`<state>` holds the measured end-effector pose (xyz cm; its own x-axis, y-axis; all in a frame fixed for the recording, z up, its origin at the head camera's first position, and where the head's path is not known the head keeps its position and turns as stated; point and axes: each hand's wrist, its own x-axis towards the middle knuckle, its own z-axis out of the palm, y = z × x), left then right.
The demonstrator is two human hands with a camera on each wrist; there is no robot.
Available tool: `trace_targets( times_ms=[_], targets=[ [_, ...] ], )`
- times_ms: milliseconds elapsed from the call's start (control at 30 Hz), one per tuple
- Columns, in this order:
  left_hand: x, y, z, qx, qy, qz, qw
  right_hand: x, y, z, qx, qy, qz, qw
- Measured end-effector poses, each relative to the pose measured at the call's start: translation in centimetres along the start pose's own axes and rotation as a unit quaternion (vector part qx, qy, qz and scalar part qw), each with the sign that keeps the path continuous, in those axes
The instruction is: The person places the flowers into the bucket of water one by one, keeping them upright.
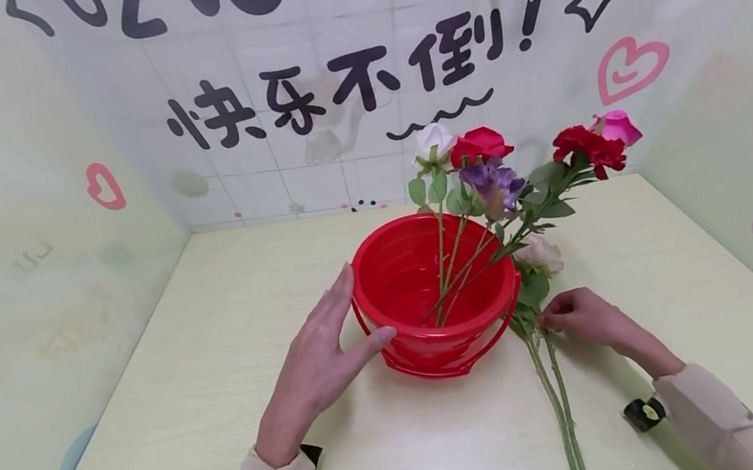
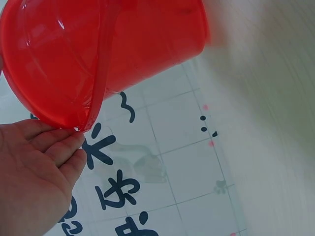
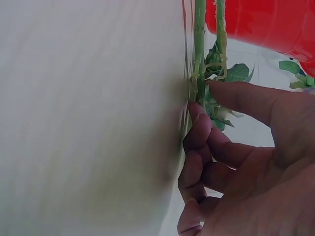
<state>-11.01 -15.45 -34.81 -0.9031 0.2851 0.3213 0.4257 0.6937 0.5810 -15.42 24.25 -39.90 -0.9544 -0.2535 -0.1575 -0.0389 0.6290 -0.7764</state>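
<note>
Bucket: one round red plastic bucket [image 1: 428, 354], upright on the pale wood-grain table [image 1: 217, 327], between the two hands; its wide mouth lets the stems lean.
Handle: thin red plastic handle [image 2: 102, 64], lowered along the near side, which leaves the mouth unobstructed.
Left hand: bare left hand [image 1: 321, 357], fingers straight, thumb spread well away from them; the fingertips touch the left side of the rim and the thumb reaches to its near side, probably to steady the bucket.
Right hand: bare right hand [image 1: 587, 316], just right of the bucket, thumb and forefinger pinching a slender green stem [image 1: 564, 401] low over the table, the other fingers curled; a light hold, which seems to suit something so thin.
Flowers in bucket: white rose [image 1: 434, 140], bright red rose [image 1: 480, 145], ruffled purple flower [image 1: 493, 186] and dark red carnation [image 1: 590, 150], heads above the far and right rim, stems slanting to the bottom; they lean, I judge, because nothing packs them upright. A vivid pink rose [image 1: 619, 127] shows behind the carnation; I cannot trace its stem.
Flower on table: pale pinkish rose [image 1: 540, 253], right of the bucket and outside it, head to the far side. Two stems run from its leaves towards the near edge, within the right hand's easy reach; whether a second bloom is hidden there, I cannot tell.
</note>
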Motion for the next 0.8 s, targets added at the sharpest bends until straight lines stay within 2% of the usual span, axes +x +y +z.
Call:
trace_targets(
  times_ms=[300,567,800],
  targets=[
    [-0.04,0.0,-0.03,-0.001,-0.001,-0.001,1.0,0.15,-0.03,0.17,-0.021,0.003,-0.006,0.9998],
    [-0.03,0.01,0.01,-0.004,-0.001,-0.001,1.0,-0.23,0.06,-0.07,0.008,0.008,0.013,0.9999],
    [-0.04,0.0,-0.03,-0.003,0.0,-0.002,1.0,-0.58,0.27,-0.52,0.014,0.029,0.002,0.9995]
  ],
)
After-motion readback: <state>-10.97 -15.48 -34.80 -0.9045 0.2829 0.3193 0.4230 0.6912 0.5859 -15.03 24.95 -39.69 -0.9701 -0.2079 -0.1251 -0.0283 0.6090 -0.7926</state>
